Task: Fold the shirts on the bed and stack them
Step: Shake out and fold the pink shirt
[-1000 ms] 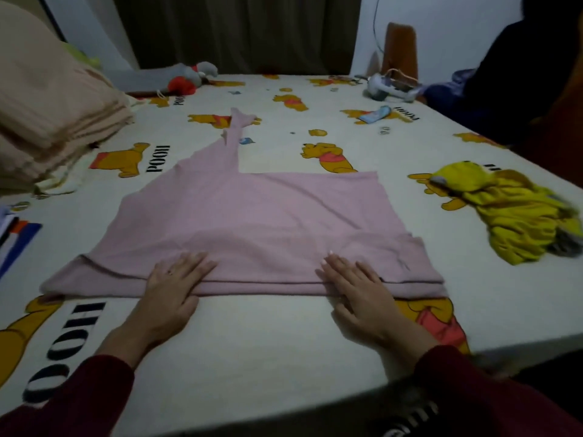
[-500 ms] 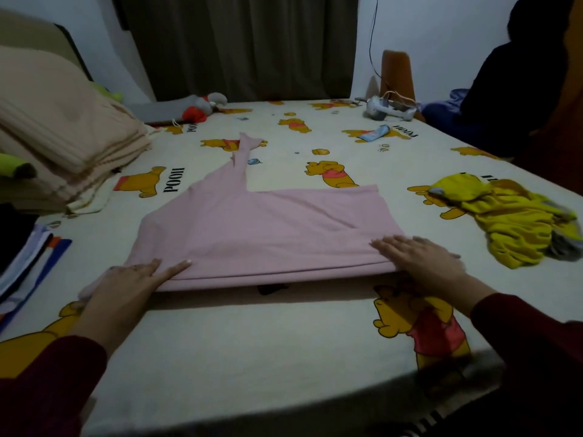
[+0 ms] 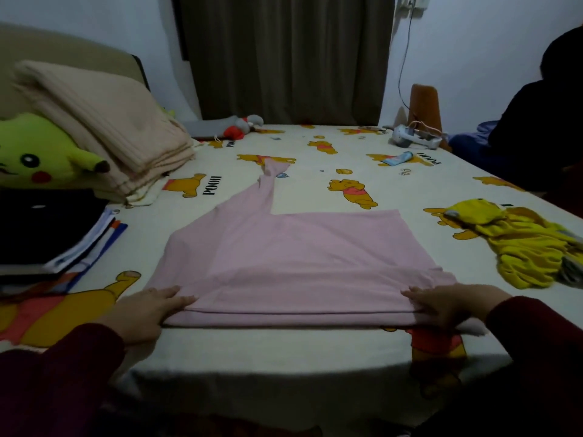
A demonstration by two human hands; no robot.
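Both hands had shifted since half a second before: left hand [image 3: 143, 312] and right hand [image 3: 448, 305] now sat at the two near corners of the pink shirt [image 3: 293, 263], fingers mostly straight on top, thumbs seemingly tucked under the folded near hem; whether they pinched it, hard to tell. Shirt lay flat mid-bed, one sleeve pointing away. Camera had tilted up, showing more room. Bed sheet [image 3: 284, 351] cream with cartoon bears. Yellow shirt [image 3: 523, 247] crumpled at right. Folded stack [image 3: 53, 234], green plush [image 3: 41, 156] and beige blanket [image 3: 104, 121] at left. Dark curtain [image 3: 287, 55] behind.
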